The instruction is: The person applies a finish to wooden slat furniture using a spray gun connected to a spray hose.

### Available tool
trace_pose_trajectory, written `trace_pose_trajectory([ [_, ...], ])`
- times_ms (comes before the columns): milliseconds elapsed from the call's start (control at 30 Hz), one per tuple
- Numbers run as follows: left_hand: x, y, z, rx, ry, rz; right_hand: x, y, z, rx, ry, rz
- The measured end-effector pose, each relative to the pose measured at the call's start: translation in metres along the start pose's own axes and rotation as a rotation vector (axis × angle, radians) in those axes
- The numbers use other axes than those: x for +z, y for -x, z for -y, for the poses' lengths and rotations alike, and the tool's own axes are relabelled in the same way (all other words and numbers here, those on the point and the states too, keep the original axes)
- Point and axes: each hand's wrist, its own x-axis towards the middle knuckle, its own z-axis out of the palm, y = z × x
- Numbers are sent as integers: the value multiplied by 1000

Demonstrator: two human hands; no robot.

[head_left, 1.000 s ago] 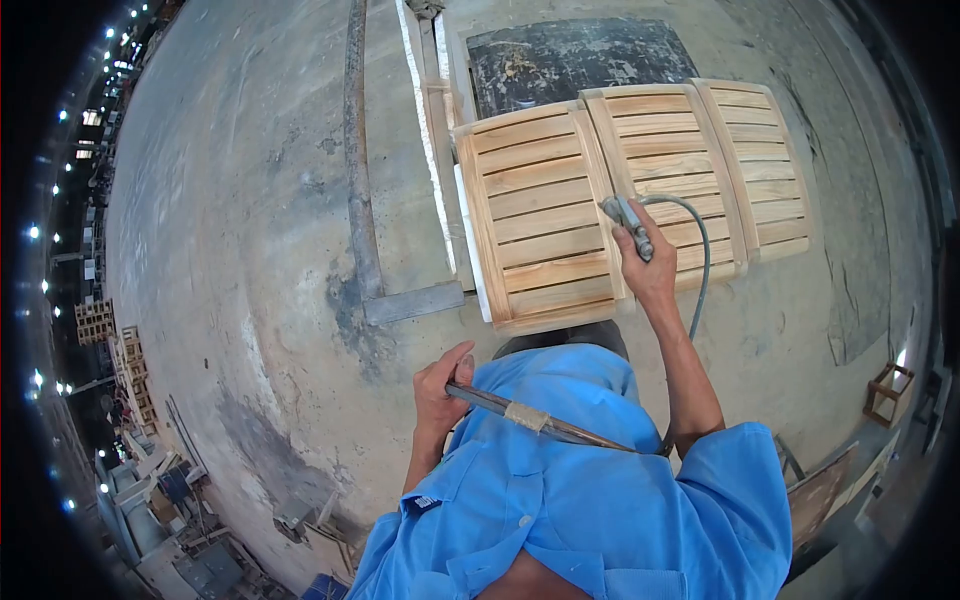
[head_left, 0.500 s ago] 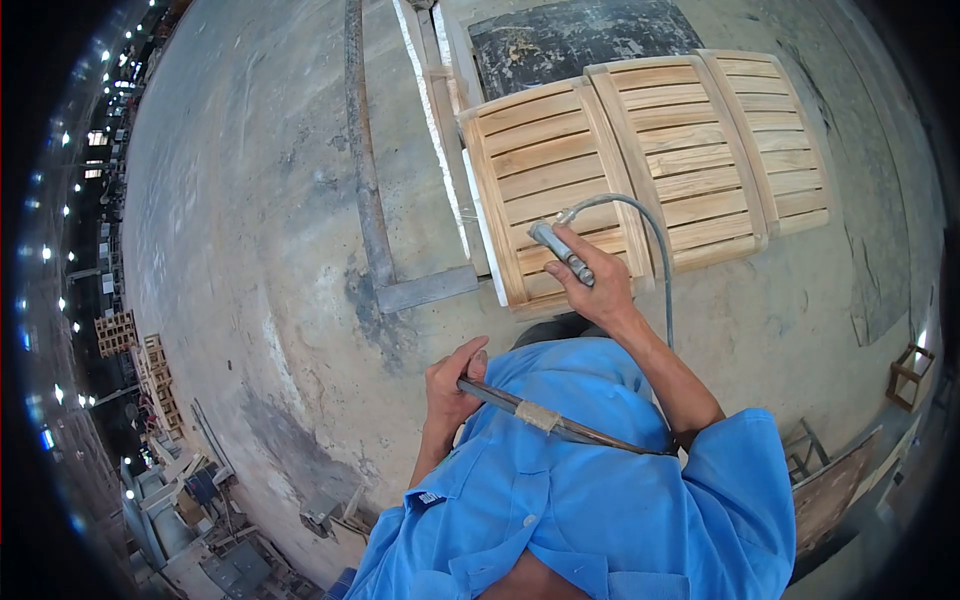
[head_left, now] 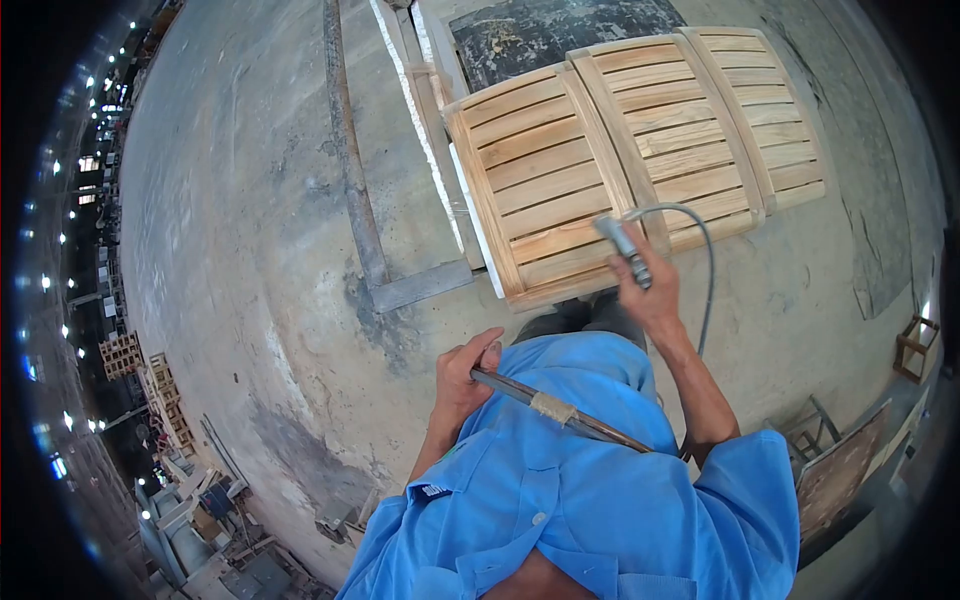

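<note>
My right hand (head_left: 652, 295) is closed around a silver air gun (head_left: 618, 243), held over the near edge of the slatted wooden panels. A thin grey hose (head_left: 709, 265) loops from the gun back along my right forearm. My left hand (head_left: 464, 378) grips the end of a dark metal rod (head_left: 508, 386), which slants across the front of my blue shirt. Tan tape (head_left: 552, 407) is wrapped round the rod's middle. Beyond my hands, the left slatted panel (head_left: 545, 178), the middle panel (head_left: 685, 137) and the right panel (head_left: 765, 115) lie side by side, their edges overlapping.
A white-edged upright board (head_left: 425, 125) stands along the panels' left side. Left of it, a metal bar (head_left: 350, 170) meets a flat grey piece (head_left: 425, 287) on the concrete floor. A dark scuffed sheet (head_left: 560, 35) lies behind. Wooden frames (head_left: 915, 350) stand far right.
My right hand has drawn the air gun right and nearer to me, and the hose loop has swung right. My left hand and the rod have shifted slightly right.
</note>
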Motion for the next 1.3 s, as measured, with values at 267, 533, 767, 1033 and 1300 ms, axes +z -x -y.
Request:
trace_pose_trajectory([
  [267,2,-2,-6,41,23,0,12,19,28,35,-77,244],
  [533,12,-8,-6,85,35,43,-49,35,3,191,81,-67],
  [767,8,-8,-14,22,-11,89,-7,47,43,31,-85,283],
  [1033,17,-13,-14,62,4,114,-62,59,7,142,46,26],
  [1300,18,-16,-15,63,0,167,-33,65,32,53,-67,132],
])
